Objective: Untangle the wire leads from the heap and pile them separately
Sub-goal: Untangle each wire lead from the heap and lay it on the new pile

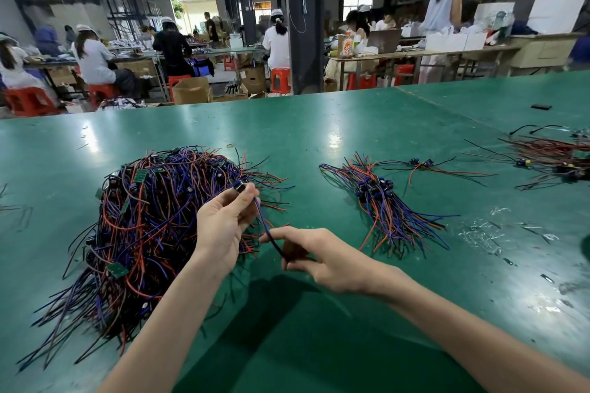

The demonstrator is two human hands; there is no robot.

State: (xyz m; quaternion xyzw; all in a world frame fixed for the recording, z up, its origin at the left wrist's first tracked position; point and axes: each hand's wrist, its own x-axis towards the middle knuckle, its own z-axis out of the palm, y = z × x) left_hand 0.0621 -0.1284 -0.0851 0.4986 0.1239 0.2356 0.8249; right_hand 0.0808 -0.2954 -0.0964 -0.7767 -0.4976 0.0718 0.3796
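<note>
A big tangled heap of red, blue and black wire leads with small green boards lies at the left of the green table. My left hand hovers at the heap's right edge and pinches the small black and blue component of one wire lead. The lead's blue and black wires run down to my right hand, whose fingers are closed on their lower ends. A smaller sorted pile of leads lies to the right, apart from both hands.
Another bunch of red and black leads lies at the far right edge. Clear plastic scraps litter the table on the right. A small black part lies far back. Seated workers and red stools are beyond the table.
</note>
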